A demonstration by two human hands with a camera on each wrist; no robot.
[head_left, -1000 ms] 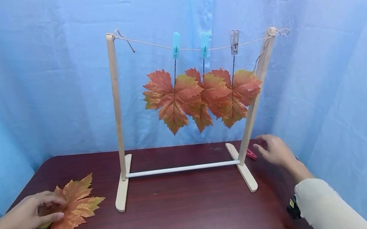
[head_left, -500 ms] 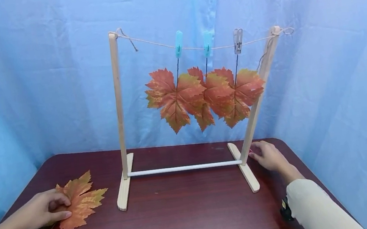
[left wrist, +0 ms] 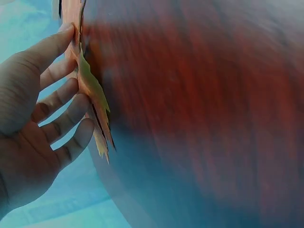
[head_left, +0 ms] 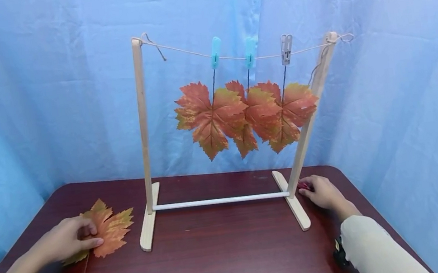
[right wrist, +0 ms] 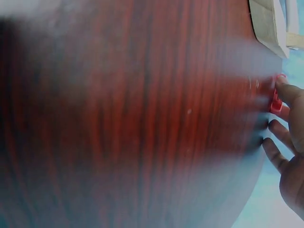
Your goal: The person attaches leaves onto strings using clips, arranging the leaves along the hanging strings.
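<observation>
At the table's left side, my left hand (head_left: pixel 65 239) pinches an orange-and-yellow artificial maple leaf (head_left: pixel 112 234) between thumb and fingers. In the left wrist view the leaf (left wrist: pixel 92 88) appears edge-on, its blade against the fingertips. My right hand (head_left: pixel 324 192), beside the rack's right foot, pinches a red clothespin (right wrist: pixel 276 102), mostly covered by the fingers in the head view. Three similar leaves hang overlapping from the string (head_left: pixel 179 50): the left leaf (head_left: pixel 210 119) and middle one by blue clothespins (head_left: pixel 215 52), the right leaf (head_left: pixel 299 104) by a grey clothespin (head_left: pixel 286 49).
A wooden rack stands mid-table, with a left post (head_left: pixel 144 127), a right post (head_left: pixel 311 120), two flat feet and a white crossbar (head_left: pixel 220 201). Blue curtains (head_left: pixel 55 106) surround the dark red table (head_left: pixel 225 254) at the back and sides.
My left hand has moved right and slightly away from me, bringing the leaf along. My right hand has closed its fingers on the red clothespin, which lay by the right post.
</observation>
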